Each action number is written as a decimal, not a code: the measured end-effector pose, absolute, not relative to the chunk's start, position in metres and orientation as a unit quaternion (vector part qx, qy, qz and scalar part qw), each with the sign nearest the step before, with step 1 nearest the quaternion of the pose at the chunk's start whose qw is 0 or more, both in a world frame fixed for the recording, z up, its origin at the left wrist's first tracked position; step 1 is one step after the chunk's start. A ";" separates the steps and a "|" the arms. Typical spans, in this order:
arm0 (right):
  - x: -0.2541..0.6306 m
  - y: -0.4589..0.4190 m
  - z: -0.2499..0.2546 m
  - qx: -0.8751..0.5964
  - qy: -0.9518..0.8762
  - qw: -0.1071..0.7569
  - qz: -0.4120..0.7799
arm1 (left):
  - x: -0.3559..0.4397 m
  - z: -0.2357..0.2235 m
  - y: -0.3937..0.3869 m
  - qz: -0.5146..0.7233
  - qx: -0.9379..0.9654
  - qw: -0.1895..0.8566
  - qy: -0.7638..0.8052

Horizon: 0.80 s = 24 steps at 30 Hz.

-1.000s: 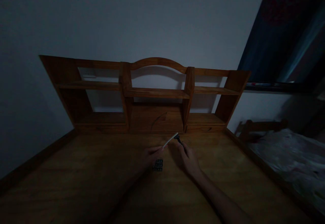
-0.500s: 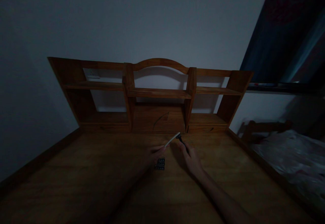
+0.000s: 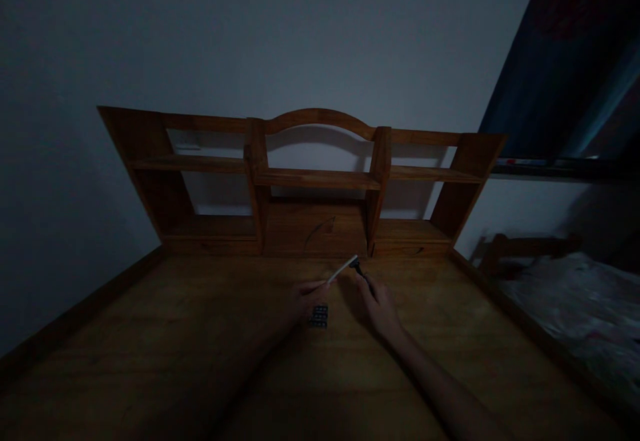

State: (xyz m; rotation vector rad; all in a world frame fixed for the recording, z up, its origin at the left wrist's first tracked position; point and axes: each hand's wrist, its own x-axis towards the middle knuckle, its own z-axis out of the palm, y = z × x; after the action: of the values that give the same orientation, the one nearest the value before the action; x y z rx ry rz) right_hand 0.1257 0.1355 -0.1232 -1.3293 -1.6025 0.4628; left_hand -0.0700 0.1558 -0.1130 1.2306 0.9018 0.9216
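Black razor-shaped tool point(image 3: 355, 264) sat in my right hand point(image 3: 383, 304), the fingers closed around its handle and its crosswise head pointing away from me, up over the tabletop point(image 3: 200, 341). Right at that head was the far end of a thin pale strip point(image 3: 343, 268); from the head camera I could not tell whether the two touched. My left hand point(image 3: 306, 296) pinched the strip at its near end, so that it slanted upward to the right, toward the tool. Just below the left hand's fingers, I saw a small dark gridded piece point(image 3: 319, 316) lying on the tabletop, its details too dim for me to read. Farther out, a wooden shelf unit point(image 3: 320, 179) stood along the back, with an arched rail point(image 3: 320, 116) over its middle bay and a curved dark mark point(image 3: 315, 230) on the panel below. Behind it I had a pale wall point(image 3: 300, 34), and off to the right a dark curtain point(image 3: 555, 48), a wooden rail point(image 3: 530, 246) and a heap under clear plastic point(image 3: 575, 301).
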 end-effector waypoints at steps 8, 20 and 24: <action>0.125 0.135 -0.121 -0.557 -0.654 0.479 0.180 | -0.070 -0.124 0.163 0.441 0.587 0.567 0.373; 0.125 0.136 -0.125 -0.559 -0.649 0.483 0.181 | -0.073 -0.137 0.172 0.448 0.630 0.507 0.381; 0.125 0.136 -0.124 -0.569 -0.649 0.474 0.174 | -0.074 -0.137 0.171 0.438 0.637 0.508 0.380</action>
State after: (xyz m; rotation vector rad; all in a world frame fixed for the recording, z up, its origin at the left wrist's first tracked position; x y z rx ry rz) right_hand 0.1249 0.1359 -0.1238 -1.3916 -1.5882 0.4266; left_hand -0.0742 0.1705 -0.1369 1.5349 0.9161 1.0558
